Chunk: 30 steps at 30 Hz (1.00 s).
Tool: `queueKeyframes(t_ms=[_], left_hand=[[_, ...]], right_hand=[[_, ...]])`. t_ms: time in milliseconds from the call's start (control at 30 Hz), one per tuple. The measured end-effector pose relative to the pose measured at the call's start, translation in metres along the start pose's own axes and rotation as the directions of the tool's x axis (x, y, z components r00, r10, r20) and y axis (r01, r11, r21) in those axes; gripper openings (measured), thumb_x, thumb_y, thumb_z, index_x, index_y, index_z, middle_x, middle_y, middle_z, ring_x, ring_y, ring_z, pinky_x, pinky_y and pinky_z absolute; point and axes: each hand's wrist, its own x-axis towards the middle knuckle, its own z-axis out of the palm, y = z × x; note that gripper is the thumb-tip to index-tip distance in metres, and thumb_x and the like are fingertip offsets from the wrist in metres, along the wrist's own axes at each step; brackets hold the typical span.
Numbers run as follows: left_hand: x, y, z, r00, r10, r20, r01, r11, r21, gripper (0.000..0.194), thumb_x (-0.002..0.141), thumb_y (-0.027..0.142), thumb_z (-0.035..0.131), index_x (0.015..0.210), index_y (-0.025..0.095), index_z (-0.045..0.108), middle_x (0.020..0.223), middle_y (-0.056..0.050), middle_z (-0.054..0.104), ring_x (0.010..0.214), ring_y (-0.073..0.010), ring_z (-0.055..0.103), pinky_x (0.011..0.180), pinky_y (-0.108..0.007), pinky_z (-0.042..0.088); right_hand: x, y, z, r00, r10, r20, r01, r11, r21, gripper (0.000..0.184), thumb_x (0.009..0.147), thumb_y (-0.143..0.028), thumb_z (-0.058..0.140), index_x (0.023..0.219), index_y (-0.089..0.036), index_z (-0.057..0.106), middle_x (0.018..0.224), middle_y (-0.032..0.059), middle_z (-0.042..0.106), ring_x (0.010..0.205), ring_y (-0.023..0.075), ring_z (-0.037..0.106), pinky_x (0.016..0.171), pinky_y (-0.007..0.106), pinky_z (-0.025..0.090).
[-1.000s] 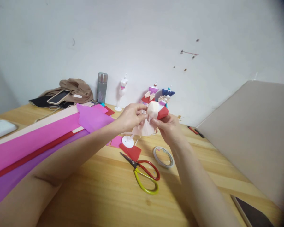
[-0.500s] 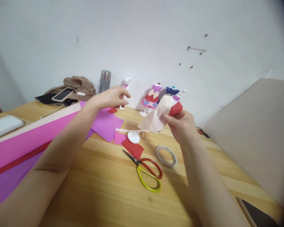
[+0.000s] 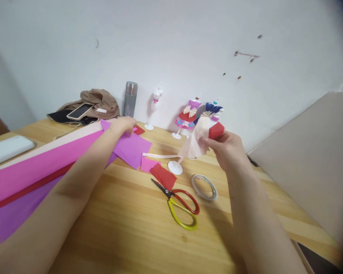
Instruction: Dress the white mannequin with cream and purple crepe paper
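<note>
My right hand (image 3: 227, 146) pinches a small dress form at its side, where cream crepe paper (image 3: 196, 139) and a red piece (image 3: 216, 130) wrap it. The form is tilted, its round white base (image 3: 175, 168) down and left. My left hand (image 3: 126, 124) reaches down onto the paper scraps beside the purple sheet (image 3: 133, 148); its fingers are mostly hidden. A small red scrap (image 3: 138, 130) lies just right of that hand. In front of the form are a red paper piece (image 3: 163, 176), a pink piece (image 3: 149, 164) and a thin cream strip (image 3: 160, 156).
Scissors (image 3: 174, 201) and a tape roll (image 3: 204, 187) lie in front. At the wall stand a bare dress form (image 3: 156, 102), two dressed forms (image 3: 187, 116) (image 3: 213, 108) and a grey flask (image 3: 130, 99). Long paper sheets (image 3: 51, 152) cover the left; a phone (image 3: 317, 258) lies lower right.
My left hand has come down and left from the air onto the paper scraps. The dress form in my right hand now leans less, its base slightly right. The view has shifted a little.
</note>
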Motion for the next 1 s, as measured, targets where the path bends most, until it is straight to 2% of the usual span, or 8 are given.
queueKeyframes(t_ms=[200, 400, 500, 567, 633, 800, 933, 1000], left_hand=[[0.009, -0.004, 0.027, 0.997, -0.071, 0.013, 0.068, 0.987, 0.147, 0.005, 0.067, 0.009, 0.068, 0.067, 0.013, 0.065, 0.074, -0.010, 0.068, 0.089, -0.0260, 0.063, 0.085, -0.031, 0.043], [-0.007, 0.015, -0.012, 0.980, -0.052, -0.190, 0.093, 0.973, 0.212, 0.028, 0.085, 0.013, 0.049, 0.102, 0.011, 0.072, 0.110, -0.019, 0.070, 0.108, -0.0343, 0.062, 0.090, -0.040, 0.045], [-0.032, 0.041, -0.036, 0.829, 0.008, -0.559, 0.080, 0.988, 0.133, 0.033, 0.094, 0.017, 0.040, 0.110, 0.013, 0.068, 0.110, -0.014, 0.070, 0.105, -0.0279, 0.062, 0.090, -0.039, 0.046], [-0.049, 0.062, -0.041, 0.750, -0.007, -0.661, 0.058, 0.997, 0.055, 0.031, 0.097, 0.019, 0.039, 0.110, 0.015, 0.066, 0.107, -0.012, 0.071, 0.100, -0.0249, 0.063, 0.087, -0.037, 0.047], [-0.063, 0.085, -0.037, 0.735, 0.024, -0.678, 0.023, 0.998, 0.060, 0.029, 0.095, 0.017, 0.040, 0.108, 0.014, 0.066, 0.106, -0.012, 0.071, 0.097, -0.0256, 0.065, 0.081, -0.036, 0.048], [-0.081, 0.130, -0.002, 0.654, 0.320, -0.686, -0.259, 0.946, 0.195, 0.031, 0.091, 0.006, 0.039, 0.107, 0.013, 0.064, 0.105, -0.013, 0.070, 0.096, -0.0259, 0.067, 0.070, -0.033, 0.049], [-0.081, 0.141, 0.016, 0.617, 0.472, -0.630, -0.456, 0.867, 0.202, 0.028, 0.089, 0.004, 0.042, 0.107, 0.014, 0.061, 0.129, -0.012, 0.064, 0.107, -0.0236, 0.064, 0.077, -0.032, 0.053], [-0.080, 0.140, 0.018, 0.575, 0.531, -0.623, -0.561, 0.810, 0.173, 0.021, 0.086, 0.007, 0.049, 0.100, 0.017, 0.061, 0.126, -0.010, 0.065, 0.111, -0.0237, 0.062, 0.084, -0.033, 0.053]], right_hand=[[-0.003, -0.002, 0.006, 1.000, 0.007, -0.007, -0.007, 0.998, 0.062, 0.024, 0.048, -0.024, 0.087, 0.066, -0.024, 0.071, 0.067, -0.0014, 0.069, 0.059, 0.0160, 0.058, 0.054, 0.031, 0.047], [-0.004, 0.001, 0.014, 1.000, -0.020, 0.006, 0.019, 0.994, 0.106, 0.020, 0.048, -0.022, 0.086, 0.064, -0.027, 0.073, 0.067, -0.0002, 0.071, 0.059, 0.0170, 0.058, 0.055, 0.032, 0.049], [-0.005, 0.002, 0.017, 0.999, -0.043, 0.013, 0.041, 0.993, 0.115, 0.018, 0.052, -0.022, 0.084, 0.067, -0.026, 0.074, 0.070, -0.0002, 0.071, 0.060, 0.0167, 0.059, 0.054, 0.031, 0.048], [-0.007, 0.001, 0.018, 0.999, -0.045, 0.013, 0.043, 0.992, 0.120, 0.018, 0.054, -0.023, 0.084, 0.069, -0.025, 0.074, 0.071, -0.0003, 0.072, 0.061, 0.0163, 0.059, 0.055, 0.030, 0.048], [-0.007, 0.001, 0.019, 0.999, -0.040, 0.007, 0.038, 0.992, 0.123, 0.020, 0.054, -0.023, 0.084, 0.070, -0.024, 0.074, 0.071, -0.0003, 0.072, 0.062, 0.0159, 0.059, 0.056, 0.030, 0.049], [-0.007, 0.001, 0.019, 1.000, -0.022, -0.005, 0.022, 0.994, 0.106, 0.023, 0.053, -0.024, 0.087, 0.071, -0.022, 0.073, 0.072, -0.0001, 0.071, 0.064, 0.0158, 0.061, 0.061, 0.031, 0.051], [-0.007, 0.002, 0.018, 1.000, -0.012, 0.004, 0.012, 0.996, 0.092, 0.026, 0.054, -0.025, 0.086, 0.075, -0.021, 0.072, 0.074, 0.0005, 0.072, 0.066, 0.0164, 0.062, 0.066, 0.033, 0.052], [-0.007, 0.001, 0.018, 1.000, -0.021, 0.020, 0.019, 0.996, 0.089, 0.026, 0.054, -0.025, 0.085, 0.075, -0.021, 0.070, 0.075, 0.0007, 0.072, 0.066, 0.0167, 0.062, 0.066, 0.033, 0.052]])
